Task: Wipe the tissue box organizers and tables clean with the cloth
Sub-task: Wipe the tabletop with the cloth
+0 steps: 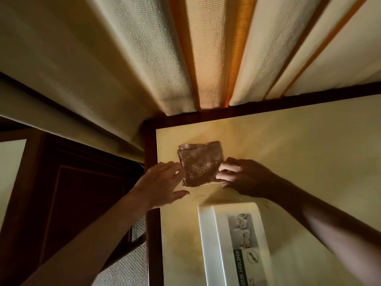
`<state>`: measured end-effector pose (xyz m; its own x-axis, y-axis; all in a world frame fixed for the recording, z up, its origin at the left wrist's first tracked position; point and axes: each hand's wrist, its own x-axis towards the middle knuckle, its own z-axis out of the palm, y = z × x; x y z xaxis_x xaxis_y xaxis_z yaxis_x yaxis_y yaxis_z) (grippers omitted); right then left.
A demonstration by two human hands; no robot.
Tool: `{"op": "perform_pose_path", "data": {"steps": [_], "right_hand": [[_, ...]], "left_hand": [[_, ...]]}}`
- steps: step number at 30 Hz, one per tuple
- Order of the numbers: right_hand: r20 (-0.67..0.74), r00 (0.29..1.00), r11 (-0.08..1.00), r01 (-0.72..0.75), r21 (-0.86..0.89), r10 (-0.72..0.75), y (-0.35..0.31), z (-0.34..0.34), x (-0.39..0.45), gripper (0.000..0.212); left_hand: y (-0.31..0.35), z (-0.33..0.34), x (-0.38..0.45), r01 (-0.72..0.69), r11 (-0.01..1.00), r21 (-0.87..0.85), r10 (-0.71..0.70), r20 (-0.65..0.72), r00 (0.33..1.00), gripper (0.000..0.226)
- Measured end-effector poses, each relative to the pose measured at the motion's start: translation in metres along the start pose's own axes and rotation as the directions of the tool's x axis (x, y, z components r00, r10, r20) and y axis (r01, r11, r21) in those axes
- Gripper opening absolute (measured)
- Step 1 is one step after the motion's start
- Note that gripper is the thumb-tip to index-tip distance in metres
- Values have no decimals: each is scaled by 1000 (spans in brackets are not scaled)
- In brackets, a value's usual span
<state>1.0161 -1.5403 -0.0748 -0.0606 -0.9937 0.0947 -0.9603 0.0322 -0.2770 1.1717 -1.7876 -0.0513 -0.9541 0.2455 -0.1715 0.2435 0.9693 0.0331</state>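
Observation:
A folded brown cloth (199,163) lies flat on the cream table top (288,153) near its far left corner. My left hand (162,182) sits at the cloth's left edge with fingers spread and straight, touching it. My right hand (241,176) is at the cloth's right edge, its fingers curled and pinching the near right corner. A white tissue box organizer (208,244) labelled "tissue holder" stands on the table just in front of the cloth, between my forearms.
Cream and orange curtains (206,48) hang right behind the table's dark wooden rim (150,223). Left of the table are dark wooden furniture (72,193) and a patterned floor (132,269).

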Motion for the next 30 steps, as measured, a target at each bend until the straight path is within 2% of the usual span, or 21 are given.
{"op": "perform_pose_path", "data": {"steps": [3,6,8,12,14,16,20,23,27,30], "right_hand": [[36,999,1000,-11,-16,12,1,0,1,18],[49,999,996,-2,-93,6,-3,-2,3,16],[77,997,988,-1,-156,13,-5,-1,5,20],[55,998,987,-27,-160,36,-7,-6,8,21],[2,997,993,-73,-87,74,-8,-15,8,22],[-38,988,988,-151,-32,150,-9,-28,10,22],[-155,924,936,-351,9,348,-8,-59,14,15],[-253,874,905,-425,19,416,-12,-86,12,14],[-279,832,871,-490,33,479,-18,-127,-14,24],[-292,820,860,-511,19,493,-30,-155,-47,32]], "left_hand": [[7,-2,9,-87,994,67,81,83,993,47],[11,-11,17,-181,975,132,164,128,978,36],[17,-20,19,-204,957,207,167,184,969,29],[32,-29,25,-229,931,283,131,326,936,35],[33,-36,28,-164,934,318,68,290,954,35],[27,-43,30,-45,938,345,-23,189,982,37],[15,-77,38,144,933,331,-148,-13,989,28],[21,-109,48,188,933,308,-155,-128,980,46],[51,-148,55,273,946,174,-230,-232,945,26],[88,-168,55,246,953,175,-198,-254,947,29]]}}
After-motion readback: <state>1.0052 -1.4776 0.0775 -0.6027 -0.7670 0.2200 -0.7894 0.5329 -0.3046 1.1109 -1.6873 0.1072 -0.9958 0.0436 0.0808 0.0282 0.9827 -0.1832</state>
